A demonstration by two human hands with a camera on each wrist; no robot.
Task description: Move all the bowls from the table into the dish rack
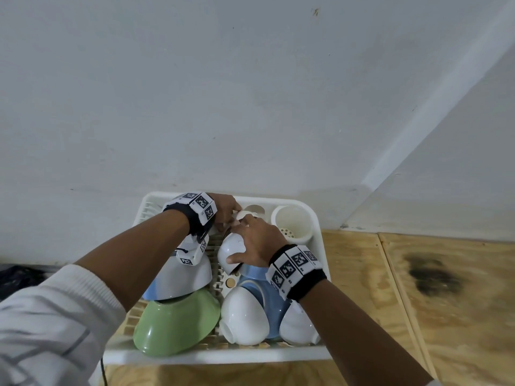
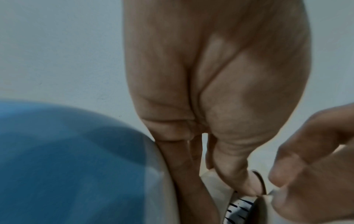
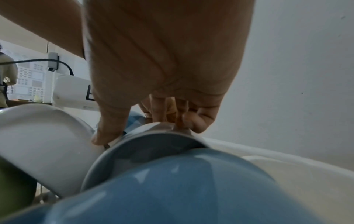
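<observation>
A small white bowl is tilted on its side at the middle of the white dish rack. My right hand grips it, thumb on the rim and fingers over the foot. In the right wrist view that hand holds the bowl by its rim. My left hand reaches over from the left and pinches the bowl's far end. A green bowl, a white-and-blue bowl, two white bowls and a blue bowl lie upturned in the rack.
A white utensil cup stands in the rack's back right corner. The rack sits on a wooden table against a pale wall. A dark stain marks the wood to the right.
</observation>
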